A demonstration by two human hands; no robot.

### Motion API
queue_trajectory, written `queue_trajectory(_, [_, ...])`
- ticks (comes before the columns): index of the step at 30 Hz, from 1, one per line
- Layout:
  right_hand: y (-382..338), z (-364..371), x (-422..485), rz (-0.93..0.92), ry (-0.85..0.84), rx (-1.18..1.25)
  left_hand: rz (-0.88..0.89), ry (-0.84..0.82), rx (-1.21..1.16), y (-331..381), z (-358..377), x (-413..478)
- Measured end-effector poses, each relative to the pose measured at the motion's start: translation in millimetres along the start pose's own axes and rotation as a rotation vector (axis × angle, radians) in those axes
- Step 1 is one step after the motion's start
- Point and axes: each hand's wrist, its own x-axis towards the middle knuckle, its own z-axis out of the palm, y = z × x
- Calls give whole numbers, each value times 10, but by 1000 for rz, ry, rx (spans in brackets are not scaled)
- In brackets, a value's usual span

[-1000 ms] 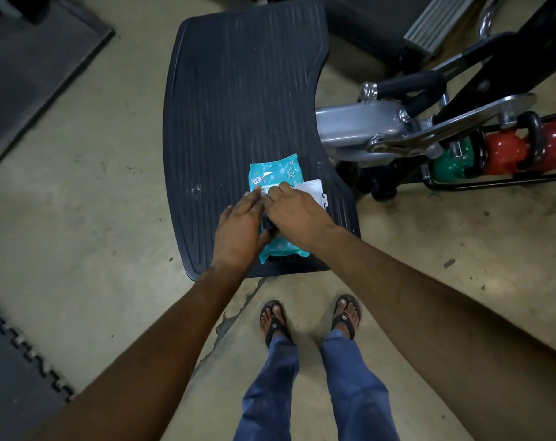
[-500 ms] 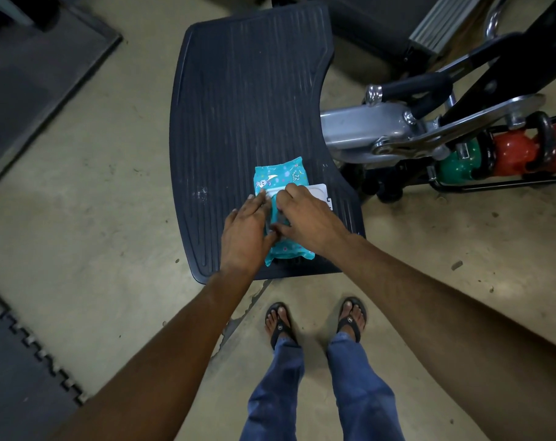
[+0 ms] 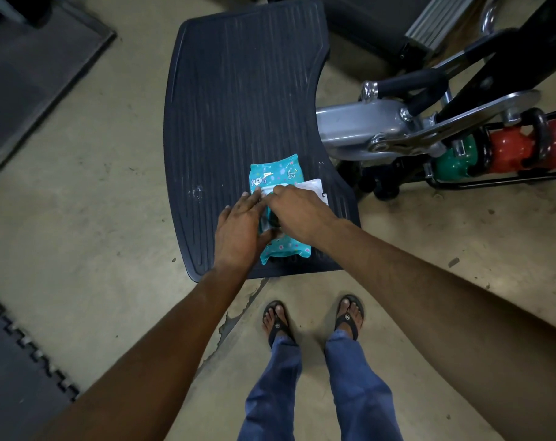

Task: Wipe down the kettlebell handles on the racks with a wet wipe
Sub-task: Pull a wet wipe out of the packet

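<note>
Below, a dark ribbed platform (image 3: 238,90) lies on the floor. Kettlebells (image 3: 509,148) sit racked well apart at the right. A teal wipes pack (image 3: 275,171) lies on the platform's near end. The left hand (image 3: 238,227) presses flat on the pack's left side, fingers straight. The right hand (image 3: 302,211) curls over its opening beside the lifted white flap (image 3: 308,186). Whether it pinches a wipe is hidden.

Wipe pack (image 3: 278,176) on platform (image 3: 238,90), kettlebells (image 3: 509,148) right
</note>
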Motion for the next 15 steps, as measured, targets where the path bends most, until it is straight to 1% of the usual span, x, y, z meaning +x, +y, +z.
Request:
queue_trajectory(3, [-14, 47, 47, 27, 7, 75, -2, 7, -11, 2, -5, 3])
queue_trajectory(6, [52, 21, 66, 99, -11, 290, -5, 9, -5, -2, -7, 13])
queue_trajectory(9, [175, 9, 52, 226, 14, 584, -23, 21, 19, 23, 3, 5])
queue_trajectory(12, [155, -7, -58, 367, 54, 969, -41, 22, 57, 57, -3, 9])
queue_trajectory(13, [117, -40, -99, 395, 77, 1112, -46, 22, 57, 64, -8, 10])
queue_trajectory(15, [25, -240, -163, 392, 166, 1375, -58, 24, 46, 92, -31, 2])
